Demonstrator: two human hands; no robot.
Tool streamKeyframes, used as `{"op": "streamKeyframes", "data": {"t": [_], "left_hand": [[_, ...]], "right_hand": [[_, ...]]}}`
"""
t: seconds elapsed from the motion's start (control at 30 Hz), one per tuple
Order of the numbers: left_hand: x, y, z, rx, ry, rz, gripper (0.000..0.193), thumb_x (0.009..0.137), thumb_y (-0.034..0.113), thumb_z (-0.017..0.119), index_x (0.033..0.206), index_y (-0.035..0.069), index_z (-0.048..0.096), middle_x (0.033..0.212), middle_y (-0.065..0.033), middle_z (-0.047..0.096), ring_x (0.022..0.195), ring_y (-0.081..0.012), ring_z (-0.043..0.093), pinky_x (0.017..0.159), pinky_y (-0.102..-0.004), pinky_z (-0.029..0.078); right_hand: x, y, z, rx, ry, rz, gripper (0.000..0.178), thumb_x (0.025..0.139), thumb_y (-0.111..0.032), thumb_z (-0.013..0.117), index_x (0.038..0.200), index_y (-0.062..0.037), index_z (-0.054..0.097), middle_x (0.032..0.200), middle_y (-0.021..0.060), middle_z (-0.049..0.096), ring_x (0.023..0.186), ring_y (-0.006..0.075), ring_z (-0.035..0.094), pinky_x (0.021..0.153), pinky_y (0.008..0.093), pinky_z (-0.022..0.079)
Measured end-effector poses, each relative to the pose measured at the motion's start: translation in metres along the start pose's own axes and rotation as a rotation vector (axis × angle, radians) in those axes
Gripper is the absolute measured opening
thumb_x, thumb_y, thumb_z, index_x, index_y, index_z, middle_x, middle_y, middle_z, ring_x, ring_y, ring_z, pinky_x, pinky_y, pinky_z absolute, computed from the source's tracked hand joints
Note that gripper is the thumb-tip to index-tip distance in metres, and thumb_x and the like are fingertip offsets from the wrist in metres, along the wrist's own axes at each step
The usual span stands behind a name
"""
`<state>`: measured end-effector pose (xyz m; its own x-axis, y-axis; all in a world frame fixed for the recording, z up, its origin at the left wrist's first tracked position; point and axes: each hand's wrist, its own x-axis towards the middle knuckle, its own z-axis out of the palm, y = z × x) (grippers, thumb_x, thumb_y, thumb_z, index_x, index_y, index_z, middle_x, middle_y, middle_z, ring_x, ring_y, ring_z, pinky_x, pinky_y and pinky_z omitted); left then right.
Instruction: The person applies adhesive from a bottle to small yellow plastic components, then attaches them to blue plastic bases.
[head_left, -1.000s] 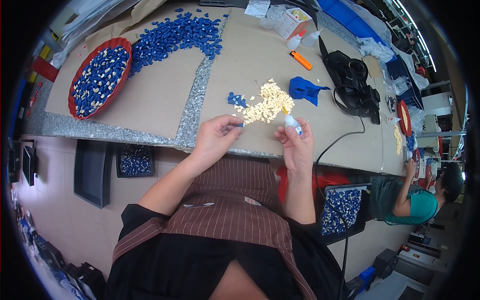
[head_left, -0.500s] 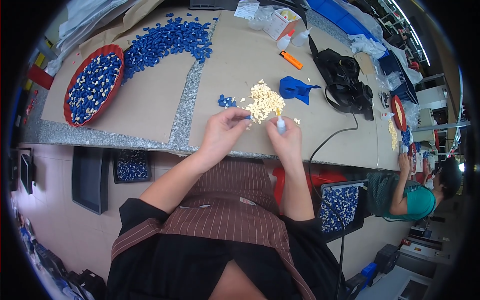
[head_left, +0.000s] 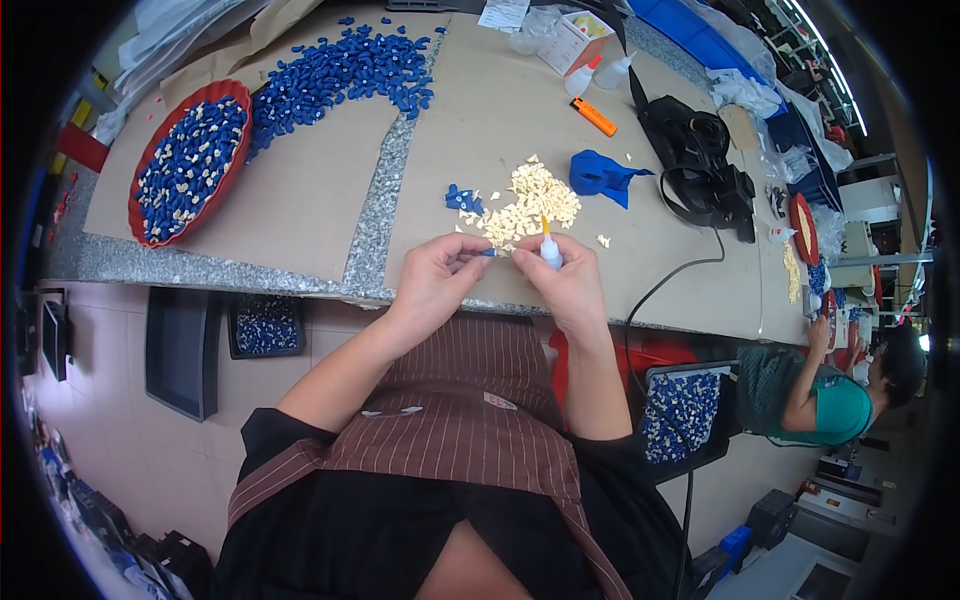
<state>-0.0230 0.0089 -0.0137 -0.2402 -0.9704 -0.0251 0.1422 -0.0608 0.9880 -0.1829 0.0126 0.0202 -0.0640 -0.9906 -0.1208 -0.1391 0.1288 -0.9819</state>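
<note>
Below, floor tiles [head_left: 105,360]; above, cardboard sheets [head_left: 300,200]; left grip [head_left: 430,283] pinches blue piece [head_left: 489,252]; right [head_left: 574,287], bottle [head_left: 551,255].

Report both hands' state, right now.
Left hand: closed, holding a small blue piece.
Right hand: closed, holding a yellow-tipped white bottle; whether it pinches anything else cannot be told.

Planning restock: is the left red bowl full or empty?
Looks full: blue and cream pieces cover the red bowl nearly to its rim; depth hidden.
</note>
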Motion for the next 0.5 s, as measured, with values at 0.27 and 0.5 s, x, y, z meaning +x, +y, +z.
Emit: {"op": "streamKeyframes", "data": {"t": [0.27, 0.5], "left_hand": [[-0.001, -0.001, -0.002, 0.066, 0.005, 0.049, 0.016, 0.081, -0.001, 0.052, 0.096, -0.004, 0.055, 0.085, -0.0047, 0.058, 0.074, -0.0075, 0.056, 0.068, -0.0198, 0.047], [-0.003, 0.0, 0.0, 0.086, 0.021, 0.093, 0.015, 0.079, -0.003, 0.053, 0.094, -0.003, 0.057, 0.083, -0.0047, 0.058, 0.075, -0.0081, 0.056, 0.066, -0.0201, 0.046]], "right_hand": [[-0.007, 0.0, 0.013, 0.115, -0.014, 0.04, 0.009, 0.076, -0.007, 0.059, 0.081, 0.0007, 0.06, 0.065, -0.0019, 0.054, 0.056, 0.0017, 0.045, 0.048, 0.0164, 0.035], [-0.007, 0.0, 0.014, 0.06, -0.017, 0.019, 0.01, 0.074, -0.007, 0.059, 0.079, 0.0013, 0.06, 0.066, -0.0006, 0.055, 0.058, 0.003, 0.047, 0.05, 0.0178, 0.038]]}}
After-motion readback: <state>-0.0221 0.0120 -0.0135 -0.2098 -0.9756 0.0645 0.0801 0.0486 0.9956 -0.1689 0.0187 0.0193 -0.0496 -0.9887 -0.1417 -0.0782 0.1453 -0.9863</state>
